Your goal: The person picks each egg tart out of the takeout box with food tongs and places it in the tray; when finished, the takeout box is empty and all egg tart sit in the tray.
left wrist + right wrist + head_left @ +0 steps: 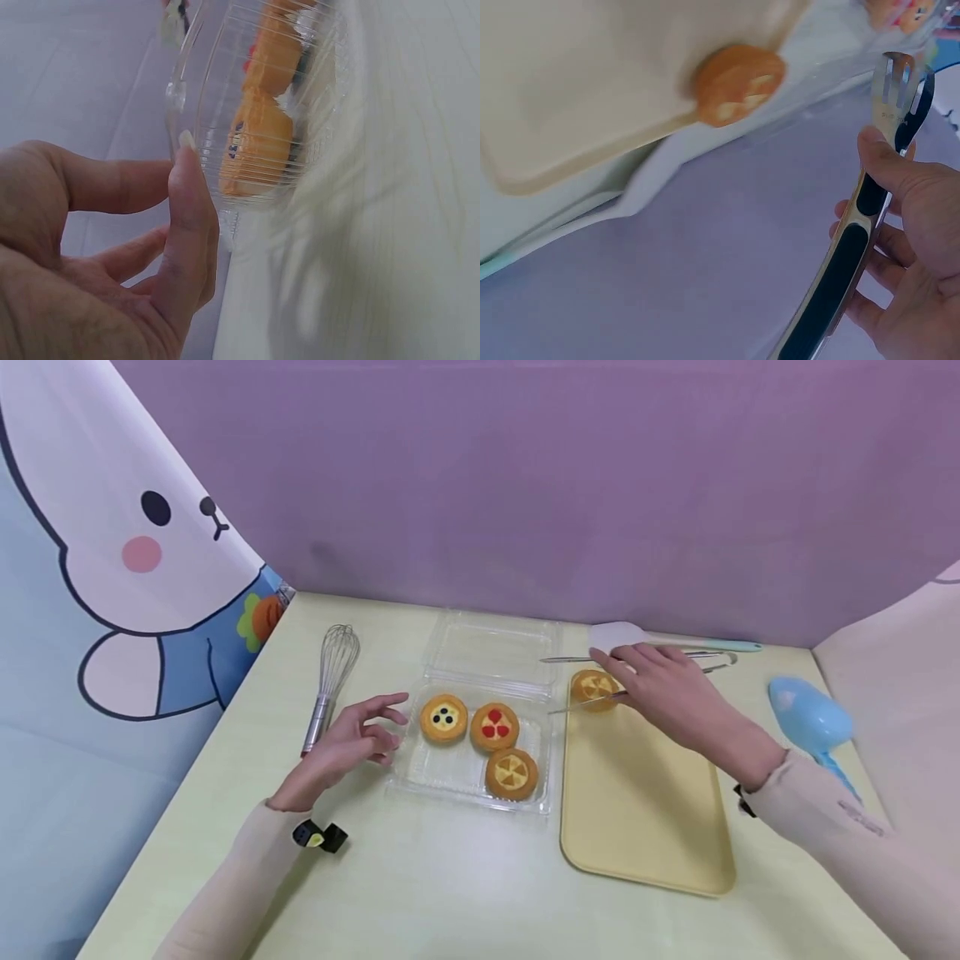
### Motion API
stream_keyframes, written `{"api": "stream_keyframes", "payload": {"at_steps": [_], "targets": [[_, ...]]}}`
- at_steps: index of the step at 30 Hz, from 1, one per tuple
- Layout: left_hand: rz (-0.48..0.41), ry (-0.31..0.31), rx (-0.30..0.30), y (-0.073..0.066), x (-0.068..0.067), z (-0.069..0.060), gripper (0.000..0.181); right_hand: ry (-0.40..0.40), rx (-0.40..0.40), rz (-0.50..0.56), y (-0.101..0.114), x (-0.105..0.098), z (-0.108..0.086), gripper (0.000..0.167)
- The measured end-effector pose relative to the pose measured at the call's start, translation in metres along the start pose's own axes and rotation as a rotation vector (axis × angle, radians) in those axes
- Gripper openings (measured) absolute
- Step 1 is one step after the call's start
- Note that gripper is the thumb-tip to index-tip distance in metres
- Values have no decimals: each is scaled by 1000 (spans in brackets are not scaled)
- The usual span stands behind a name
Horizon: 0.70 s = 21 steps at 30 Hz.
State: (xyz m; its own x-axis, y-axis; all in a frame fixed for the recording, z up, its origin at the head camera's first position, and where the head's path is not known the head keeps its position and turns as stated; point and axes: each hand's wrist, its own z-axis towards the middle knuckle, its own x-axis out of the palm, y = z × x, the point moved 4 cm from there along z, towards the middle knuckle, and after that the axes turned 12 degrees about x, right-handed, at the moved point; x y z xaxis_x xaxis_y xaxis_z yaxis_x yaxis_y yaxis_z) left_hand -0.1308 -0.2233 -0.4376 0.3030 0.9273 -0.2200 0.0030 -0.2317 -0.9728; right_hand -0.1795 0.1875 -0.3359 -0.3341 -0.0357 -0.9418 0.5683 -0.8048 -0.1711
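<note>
My right hand point(667, 697) grips metal tongs point(885, 120) with dark handle grips, above the far left corner of the yellow tray point(645, 810). The tongs' arms stand spread in the head view, tips pointing left, with nothing between them. Partly behind one arm, a tart with wedge-shaped topping point(592, 681) sits in that tray corner. To the left, the clear plastic box point(450, 777) lies with its lid folded back. Inside are a blueberry tart point(443, 718), a red-topped tart point(495, 727) and a wedge-topped tart point(512, 774). My left hand point(348, 739), fingers loosely bent, is at the box's left edge; contact is unclear.
A whisk point(333, 672) lies left of the box, behind the left hand. A spatula point(618, 633) with a pale green handle lies along the back. On the right lies a blue scoop-like tool point(813, 718). Purple cloth point(525, 485) borders the table's rear.
</note>
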Motion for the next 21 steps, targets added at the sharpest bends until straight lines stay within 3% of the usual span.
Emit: {"api": "stream_keyframes", "payload": {"at_steps": [10,16,21], "targets": [[-5,0,9,4,1,-2,76,52,-87,50,62,5,42,71],[-3,-1,16,6,1,-3,75,145,-125,-1,103,14,55,73],[7,-2,10,5,-1,-3,76,208,-122,-44,123,23,61,71]]}}
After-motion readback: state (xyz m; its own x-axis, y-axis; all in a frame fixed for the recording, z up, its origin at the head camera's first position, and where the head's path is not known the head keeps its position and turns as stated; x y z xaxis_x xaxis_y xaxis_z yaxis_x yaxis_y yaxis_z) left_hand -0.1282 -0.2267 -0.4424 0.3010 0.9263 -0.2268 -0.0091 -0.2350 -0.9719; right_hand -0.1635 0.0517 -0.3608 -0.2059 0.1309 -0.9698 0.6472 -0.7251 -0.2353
